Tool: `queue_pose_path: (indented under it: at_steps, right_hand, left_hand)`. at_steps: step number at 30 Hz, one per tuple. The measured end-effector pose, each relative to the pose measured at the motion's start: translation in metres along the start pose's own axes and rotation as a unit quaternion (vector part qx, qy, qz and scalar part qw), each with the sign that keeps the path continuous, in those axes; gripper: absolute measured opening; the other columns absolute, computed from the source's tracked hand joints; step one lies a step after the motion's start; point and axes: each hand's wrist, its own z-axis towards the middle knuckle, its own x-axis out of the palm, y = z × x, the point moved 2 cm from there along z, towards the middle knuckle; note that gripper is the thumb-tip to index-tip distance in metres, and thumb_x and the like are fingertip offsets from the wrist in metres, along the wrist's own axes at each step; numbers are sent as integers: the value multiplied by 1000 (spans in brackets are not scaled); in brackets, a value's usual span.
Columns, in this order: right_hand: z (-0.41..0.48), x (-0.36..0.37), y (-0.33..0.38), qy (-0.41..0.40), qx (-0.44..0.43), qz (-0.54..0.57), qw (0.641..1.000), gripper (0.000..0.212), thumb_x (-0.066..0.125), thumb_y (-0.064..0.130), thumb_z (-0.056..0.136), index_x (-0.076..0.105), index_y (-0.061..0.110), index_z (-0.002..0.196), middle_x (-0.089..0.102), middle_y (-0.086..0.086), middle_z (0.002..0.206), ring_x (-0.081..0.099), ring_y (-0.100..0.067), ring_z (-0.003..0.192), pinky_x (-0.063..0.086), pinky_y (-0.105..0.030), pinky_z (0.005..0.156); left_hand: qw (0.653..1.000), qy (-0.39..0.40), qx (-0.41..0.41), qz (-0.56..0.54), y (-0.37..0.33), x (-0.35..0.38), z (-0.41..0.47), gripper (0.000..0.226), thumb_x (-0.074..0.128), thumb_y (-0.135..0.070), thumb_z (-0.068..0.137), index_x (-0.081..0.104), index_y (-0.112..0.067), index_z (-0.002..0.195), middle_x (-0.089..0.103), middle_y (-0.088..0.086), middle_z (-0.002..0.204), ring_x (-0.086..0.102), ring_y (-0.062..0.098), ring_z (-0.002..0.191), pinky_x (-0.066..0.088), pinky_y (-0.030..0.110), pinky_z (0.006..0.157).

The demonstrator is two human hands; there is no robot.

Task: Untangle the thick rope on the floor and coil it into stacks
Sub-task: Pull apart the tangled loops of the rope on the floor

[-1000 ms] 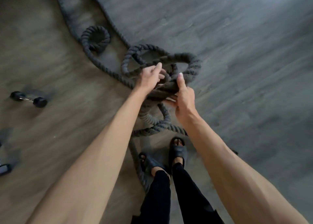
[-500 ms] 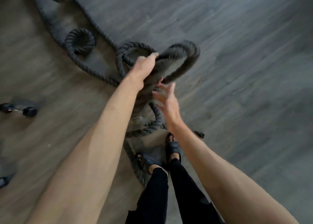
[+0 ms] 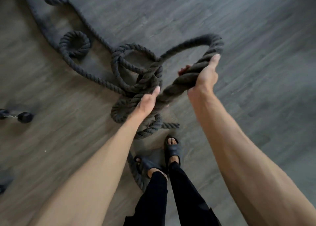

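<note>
Right now the right hand (image 3: 202, 79) is wrapped tight around a fat part of the thick rope (image 3: 176, 83), holding it up off the wood floor (image 3: 239, 29), and a big blurry loop curls out past its thumb. Lower and to the left, the left hand (image 3: 147, 100) is closed on the same piece. Behind both hands, the other loops lie in a tangled pile, and more rope runs beside the sandals (image 3: 171, 149).
</note>
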Motion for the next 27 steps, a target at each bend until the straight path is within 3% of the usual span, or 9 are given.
queue_pose_path:
  at_steps: [4, 8, 13, 15, 17, 19, 21, 24, 27]
  right_hand:
    - [23, -9, 28, 36, 25, 117, 992, 75, 43, 62, 98, 57, -10, 114, 68, -26, 84, 68, -34, 67, 61, -45, 64]
    - [22, -47, -21, 72, 11, -86, 994, 66, 34, 64, 100, 57, 13, 134, 70, -15, 123, 70, -28, 105, 58, -42, 84]
    - [-14, -75, -99, 166, 75, -246, 952, 82, 24, 80, 90, 49, 25, 145, 62, 1, 136, 58, -18, 126, 40, -42, 114]
    - [-14, -72, -95, 158, 112, -161, 968, 80, 24, 78, 91, 52, 23, 142, 64, -2, 135, 61, -18, 122, 44, -39, 111]
    - [-4, -63, -78, 146, 133, -70, 978, 73, 24, 73, 95, 65, 20, 122, 76, -2, 108, 70, -18, 99, 54, -35, 95]
    - [13, -56, -54, 94, 122, -13, 988, 75, 25, 74, 95, 69, 16, 110, 77, -5, 92, 72, -22, 86, 58, -38, 82]
    - [40, -60, -27, 22, 87, 23, 996, 71, 28, 73, 95, 70, 16, 106, 77, -8, 96, 73, -26, 87, 59, -39, 79]
    - [84, -87, 25, -95, 38, 73, 992, 56, 46, 60, 97, 64, 14, 125, 72, -13, 116, 71, -31, 99, 58, -38, 73]
    - [120, -128, 67, -179, 16, 58, 982, 35, 59, 39, 94, 65, 14, 117, 73, -10, 112, 72, -30, 96, 56, -33, 66]
  left_hand:
    - [997, -49, -28, -47, 14, 20, 31, 113, 33, -97, 61, 71, 2, 98, 68, 31, 102, 65, 45, 100, 48, 57, 96]
    - [999, -45, -1, -29, -95, 27, -10, 80, 33, -64, 94, 60, 4, 127, 57, 26, 133, 53, 34, 126, 38, 40, 110]
    - [995, 48, 38, -80, -179, 67, -13, 38, 71, -32, 75, 68, 1, 94, 71, 17, 81, 70, 28, 73, 59, 52, 77]
    - [991, 49, 32, -121, -202, 69, -12, 47, 70, -23, 68, 62, 2, 107, 69, 16, 90, 69, 29, 77, 59, 44, 72]
    - [981, 74, 44, -174, -223, 72, -9, 27, 63, -19, 84, 58, -3, 105, 66, 12, 89, 66, 27, 75, 49, 38, 73]
    - [992, 32, 83, -88, -229, 73, 2, 11, 56, -25, 92, 61, -16, 88, 70, 9, 92, 66, 23, 80, 44, 33, 75]
    - [984, -14, 134, 121, -210, 70, 19, 29, 54, -46, 86, 64, -20, 78, 73, 8, 103, 67, 22, 97, 50, 32, 84]
    - [932, 46, 93, 346, -139, 61, 41, 71, 41, -82, 68, 67, -33, 111, 62, 3, 131, 53, 27, 126, 31, 54, 112]
    - [895, 81, 135, 417, -79, 69, 41, 69, 58, -62, 83, 35, -39, 144, 42, -3, 150, 38, 26, 138, 26, 60, 111]
